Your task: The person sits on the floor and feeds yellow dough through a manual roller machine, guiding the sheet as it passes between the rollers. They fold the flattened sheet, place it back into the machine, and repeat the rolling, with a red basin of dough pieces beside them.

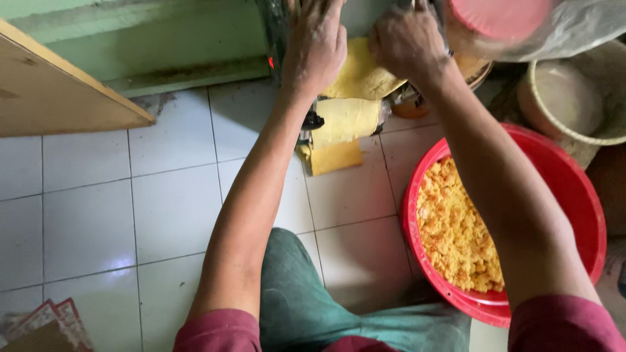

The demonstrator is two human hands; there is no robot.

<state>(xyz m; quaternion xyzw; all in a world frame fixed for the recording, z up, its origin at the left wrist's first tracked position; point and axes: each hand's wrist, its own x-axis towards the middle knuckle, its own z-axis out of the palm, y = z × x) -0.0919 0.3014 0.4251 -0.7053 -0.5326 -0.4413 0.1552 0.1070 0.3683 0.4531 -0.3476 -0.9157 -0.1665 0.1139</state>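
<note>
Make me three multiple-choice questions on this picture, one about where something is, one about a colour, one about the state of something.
1. Where is the red basin?
A. beside the right arm
B. beside the left arm
C. on the wooden board

2. What colour is the dough sheet?
A. white
B. yellow
C. green

3. How is the basin?
A. empty
B. upturned
C. partly filled with crumbs

Answers: 1 A, it sits on the right under that arm. 2 B, the sheet under the left hand and right hand is yellow. 3 C, yellow crumbs cover part of its bottom.
</note>
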